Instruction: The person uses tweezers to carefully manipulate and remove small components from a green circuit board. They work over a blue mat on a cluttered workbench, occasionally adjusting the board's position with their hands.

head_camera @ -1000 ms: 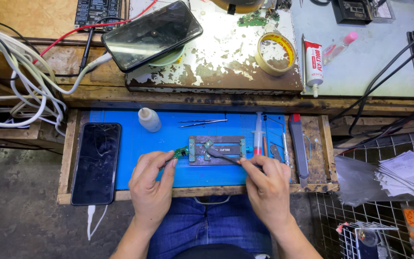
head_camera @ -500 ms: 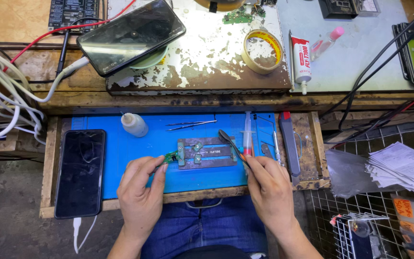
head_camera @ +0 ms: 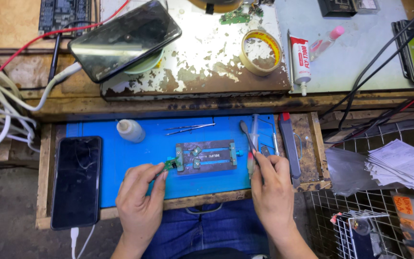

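A second ago my right hand (head_camera: 273, 184) lay over the right end of the dark board holder (head_camera: 207, 158) on the blue mat (head_camera: 135, 163), with the thin tool (head_camera: 248, 137) low across it. Now that hand has drawn off to the right, clear of the holder, and the tool stands lifted, its tip pointing up and away. My left hand (head_camera: 141, 199) has slid slightly left, fingertips now at the small green board (head_camera: 170, 164) by the holder's left edge.
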